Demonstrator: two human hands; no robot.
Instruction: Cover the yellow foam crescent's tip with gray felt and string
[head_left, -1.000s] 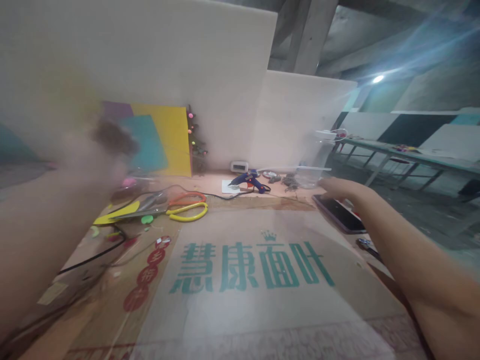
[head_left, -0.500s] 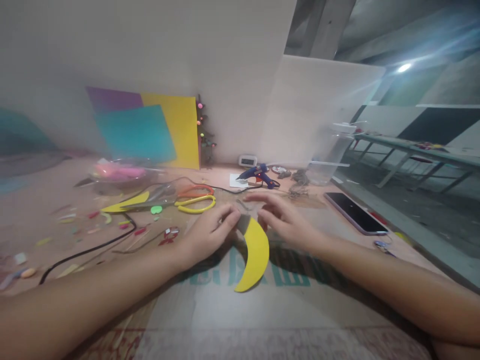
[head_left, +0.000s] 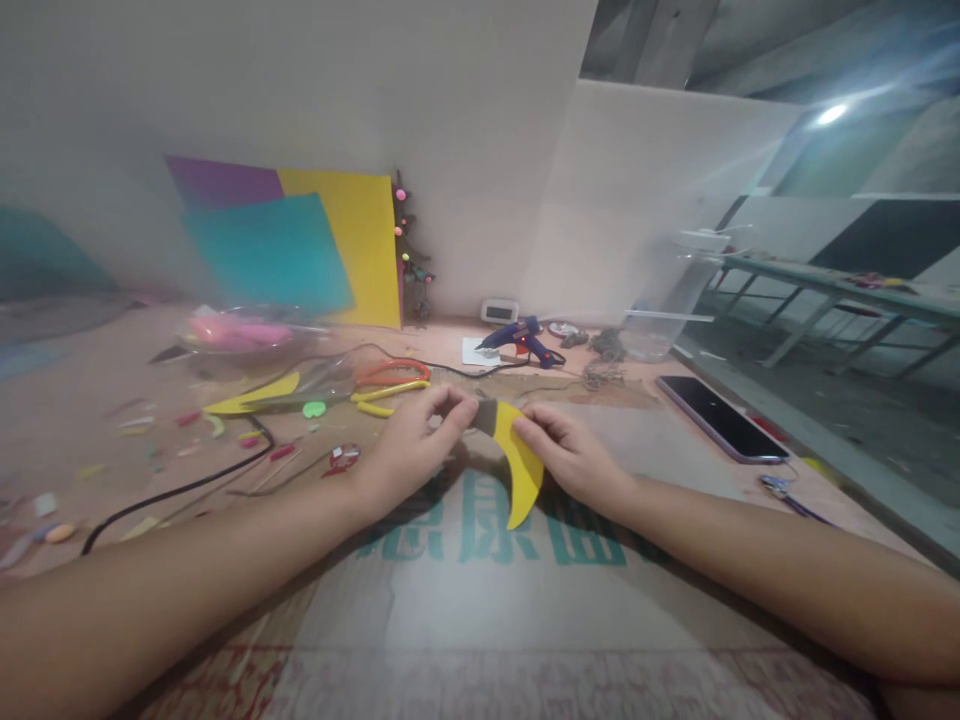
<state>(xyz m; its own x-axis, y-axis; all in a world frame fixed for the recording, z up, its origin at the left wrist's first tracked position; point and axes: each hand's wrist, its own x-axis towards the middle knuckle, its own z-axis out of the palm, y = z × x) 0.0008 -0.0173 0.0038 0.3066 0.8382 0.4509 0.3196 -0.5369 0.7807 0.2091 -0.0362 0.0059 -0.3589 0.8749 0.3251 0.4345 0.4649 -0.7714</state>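
A yellow crescent-shaped cutout (head_left: 523, 476) with a dark grey-brown upper end (head_left: 486, 416) hangs between my hands, its pointed tip curving down above the table. My left hand (head_left: 424, 435) is closed in a pinch on the dark end. My right hand (head_left: 574, 450) grips the crescent's upper right edge, thumb in front and fingers behind, hidden in part. Just beyond my left hand lie scissors with orange and yellow handles (head_left: 394, 374). A blue glue gun (head_left: 517, 338) rests beyond both hands, its nozzle over a small white card (head_left: 474, 352).
Left are a clear container with pink pieces (head_left: 240, 335), yellow scraps (head_left: 255, 393), a black cord (head_left: 176, 497) and colourful bits. Coloured sheets (head_left: 262, 255) lean on the wall. A phone (head_left: 720, 420) lies near the table's right edge, a clear bucket (head_left: 664, 300) behind it.
My right hand, earlier open beside the crescent, has closed on its upper right edge. The crescent has turned, its tip moving up and to the right. My left hand keeps its pinch.
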